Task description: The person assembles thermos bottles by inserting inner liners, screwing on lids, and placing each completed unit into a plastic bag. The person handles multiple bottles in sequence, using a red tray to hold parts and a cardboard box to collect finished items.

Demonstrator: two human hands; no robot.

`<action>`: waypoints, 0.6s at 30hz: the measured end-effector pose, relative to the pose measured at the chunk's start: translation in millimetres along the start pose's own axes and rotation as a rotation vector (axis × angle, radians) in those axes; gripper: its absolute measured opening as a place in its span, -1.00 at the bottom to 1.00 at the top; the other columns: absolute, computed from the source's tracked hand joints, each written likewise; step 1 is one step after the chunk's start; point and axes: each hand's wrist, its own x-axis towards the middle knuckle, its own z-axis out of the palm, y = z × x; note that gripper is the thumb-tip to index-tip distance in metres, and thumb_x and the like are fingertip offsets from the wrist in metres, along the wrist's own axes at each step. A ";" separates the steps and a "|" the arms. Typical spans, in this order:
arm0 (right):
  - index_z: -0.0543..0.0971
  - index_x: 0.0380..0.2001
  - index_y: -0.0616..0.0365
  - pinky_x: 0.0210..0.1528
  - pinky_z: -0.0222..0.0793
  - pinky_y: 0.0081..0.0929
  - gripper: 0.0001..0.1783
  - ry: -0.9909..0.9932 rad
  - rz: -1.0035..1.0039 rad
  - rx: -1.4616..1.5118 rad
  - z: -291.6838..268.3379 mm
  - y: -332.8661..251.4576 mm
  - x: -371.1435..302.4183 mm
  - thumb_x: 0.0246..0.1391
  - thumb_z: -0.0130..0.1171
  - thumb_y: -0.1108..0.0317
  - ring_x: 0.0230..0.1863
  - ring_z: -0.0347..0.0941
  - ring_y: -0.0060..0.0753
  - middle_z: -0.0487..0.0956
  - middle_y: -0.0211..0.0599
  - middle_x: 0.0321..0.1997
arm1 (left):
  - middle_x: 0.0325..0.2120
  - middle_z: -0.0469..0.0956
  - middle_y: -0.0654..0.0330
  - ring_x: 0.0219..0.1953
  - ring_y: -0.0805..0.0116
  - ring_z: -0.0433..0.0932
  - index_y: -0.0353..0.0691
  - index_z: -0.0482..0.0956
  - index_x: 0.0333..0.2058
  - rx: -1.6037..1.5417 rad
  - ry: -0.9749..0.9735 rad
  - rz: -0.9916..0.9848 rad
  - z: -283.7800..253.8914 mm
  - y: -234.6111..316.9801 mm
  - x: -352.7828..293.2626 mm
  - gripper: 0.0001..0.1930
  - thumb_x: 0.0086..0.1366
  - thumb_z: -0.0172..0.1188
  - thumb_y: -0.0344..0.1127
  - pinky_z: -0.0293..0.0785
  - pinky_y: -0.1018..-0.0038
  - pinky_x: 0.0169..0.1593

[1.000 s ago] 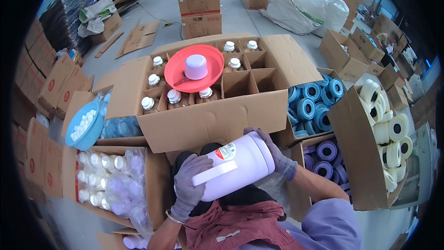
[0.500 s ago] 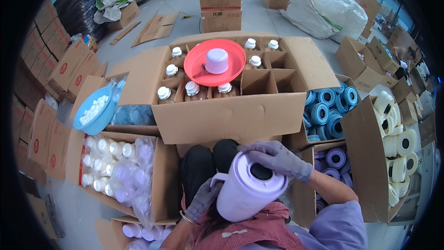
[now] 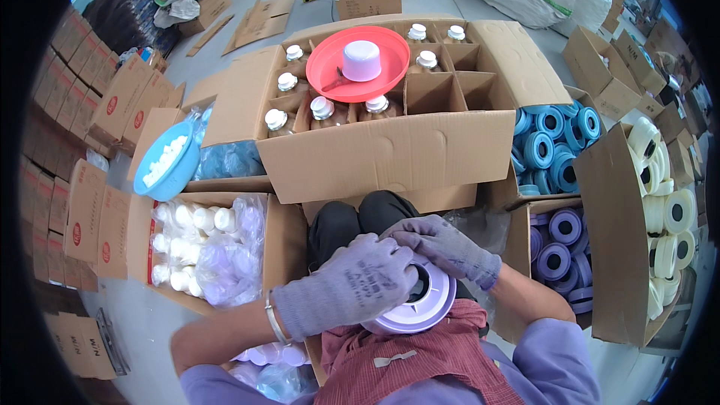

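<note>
A lavender jug [image 3: 424, 320] is held against my lap, its ringed top facing up with a dark round opening in the middle. My left hand [image 3: 346, 285], in a grey-purple knitted glove, lies across the jug's near-left side, fingers curled over the top by the opening. On the far right of the rim, my right hand [image 3: 448, 247], gloved alike, grips with bent fingers. The fingertips of both hands come close together at the far edge. The jug's handle and most of its body are hidden by my hands and the red apron [image 3: 435, 360].
Ahead stands a divided carton [image 3: 390, 161] of bottles, with a red tray [image 3: 322, 67] and lavender cup [image 3: 361, 60] on top. At left are a blue basin [image 3: 180, 180] and a carton of bagged white and lavender cups. Cartons at right hold blue, purple [image 3: 564, 226] and cream ringed parts.
My left hand has left the jug's handle and moved up onto its top. The jug has turned and sits lower, mostly covered. The view has tilted down slightly.
</note>
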 end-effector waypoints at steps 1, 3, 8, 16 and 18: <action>0.63 -0.08 0.24 -0.07 0.41 -0.60 -0.62 -0.014 -0.016 -0.066 -0.9 -0.3 0.8 0.35 0.04 0.13 -0.19 0.45 -0.70 0.61 -0.44 -0.22 | -0.40 0.59 0.26 -0.34 0.34 0.60 -0.13 0.64 -0.38 0.051 -0.089 0.003 2.0 2.6 5.8 -0.88 0.13 0.22 -0.26 0.51 0.35 -0.32; 0.60 -0.05 0.23 -0.02 0.40 -0.59 -0.65 -0.080 -0.091 -0.009 -3.7 11.2 2.8 0.34 0.04 0.18 -0.15 0.45 -0.70 0.61 -0.46 -0.19 | -0.43 0.61 0.24 -0.39 0.31 0.61 -0.16 0.64 -0.45 0.165 -0.260 0.005 -1.4 5.0 21.8 -0.90 0.10 0.23 -0.30 0.53 0.39 -0.36; 0.57 0.01 0.24 0.07 0.38 -0.62 -0.69 -0.265 -0.067 0.425 -16.9 45.1 15.4 0.26 0.08 0.35 -0.05 0.47 -0.68 0.61 -0.46 -0.12 | -0.42 0.61 0.24 -0.41 0.36 0.59 -0.13 0.65 -0.44 -0.188 -0.378 0.017 23.5 -6.2 45.0 -0.92 0.13 0.18 -0.35 0.52 0.46 -0.32; 0.64 -0.07 0.31 0.03 0.41 -0.60 -0.70 -0.213 -0.136 0.284 -3.3 45.1 46.7 0.20 0.12 0.37 -0.08 0.52 -0.62 0.66 -0.37 -0.12 | -0.29 0.65 0.18 -0.24 0.30 0.64 -0.13 0.66 -0.32 -0.426 -0.400 -0.346 46.6 -20.4 26.2 -0.84 0.22 0.13 -0.28 0.53 0.38 -0.19; 0.67 -0.16 0.32 -0.04 0.44 -0.59 -0.74 -0.214 -0.152 0.320 4.0 51.8 60.6 0.18 0.12 0.40 -0.16 0.53 -0.61 0.68 -0.38 -0.19 | -0.38 0.67 0.18 -0.31 0.26 0.68 -0.13 0.69 -0.39 -0.059 -0.596 -0.306 27.1 -10.7 26.9 -0.83 0.23 0.12 -0.27 0.57 0.29 -0.30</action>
